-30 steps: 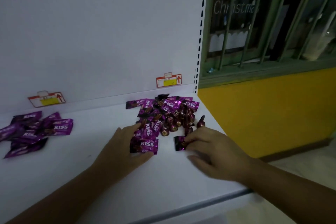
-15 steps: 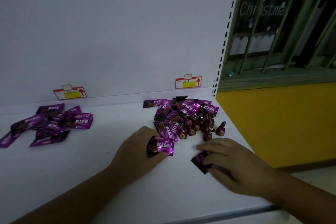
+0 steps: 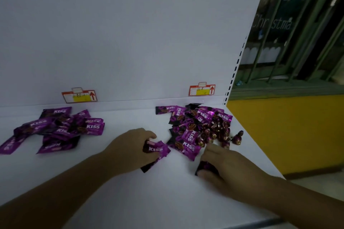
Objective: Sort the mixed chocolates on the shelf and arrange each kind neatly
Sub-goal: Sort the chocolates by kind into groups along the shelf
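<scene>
A mixed heap [image 3: 197, 124] of purple KISS packets and small foil-wrapped brown chocolates lies at the right of the white shelf [image 3: 111, 182]. One foil chocolate [image 3: 237, 138] stands apart at the heap's right edge. A sorted pile of purple KISS packets [image 3: 55, 128] lies at the left. My left hand [image 3: 130, 148] grips purple KISS packets [image 3: 158, 149] just left of the heap. My right hand [image 3: 227, 167] holds a dark purple packet [image 3: 204, 166] against the shelf in front of the heap.
Two red and yellow price tags [image 3: 79, 95] [image 3: 202, 89] sit on the white back panel. The shelf's right end is by a perforated upright [image 3: 234, 72]; beyond it are a yellow wall [image 3: 288, 132] and a barred window. The shelf's front edge runs below my forearms.
My left hand has drawn its KISS packets away from the heap toward the left. My right hand has pulled its dark packet back toward me. The view has shifted, heap now further right.
</scene>
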